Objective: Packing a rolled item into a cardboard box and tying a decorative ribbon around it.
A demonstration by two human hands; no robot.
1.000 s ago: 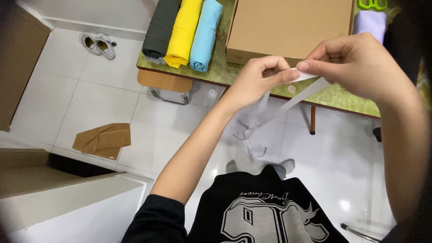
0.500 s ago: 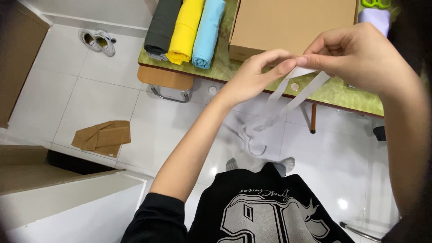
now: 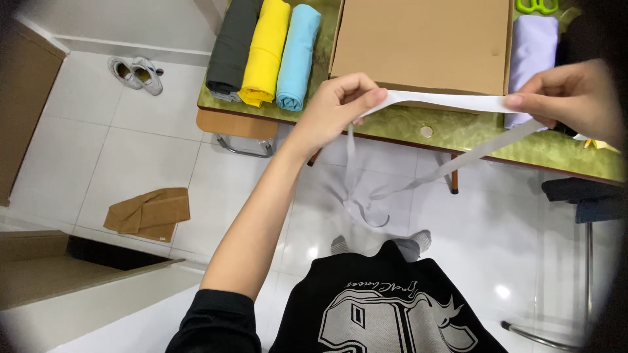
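A person looks down at their own two hands, which hold a white ribbon (image 3: pixel 451 101) stretched level between them. The left hand (image 3: pixel 337 108) is closed, pinching one end of the taut stretch between thumb and fingertips. The right hand (image 3: pixel 569 98) pinches the other end between thumb and forefinger, with its remaining fingers curled. From each hand a loose tail of the ribbon hangs down, and the two tails meet in a slack loop below the hands, above the white tiled floor (image 3: pixel 131 150).

Just beyond the hands stands a green table (image 3: pixel 458 131). On it, directly behind the ribbon, lies a flat brown cardboard box (image 3: pixel 422 42). Beyond and to the left of the left hand are three rolled cloths side by side: a dark grey roll (image 3: pixel 232 46), a yellow roll (image 3: pixel 265 52) and a light blue roll (image 3: pixel 297 55). Just beyond the right hand lies a pale lilac folded cloth (image 3: pixel 533 49).

Far to the left of the left hand, a pair of shoes (image 3: pixel 136 73) sits on the floor, and a flattened piece of brown card (image 3: pixel 149 212) lies lower down.
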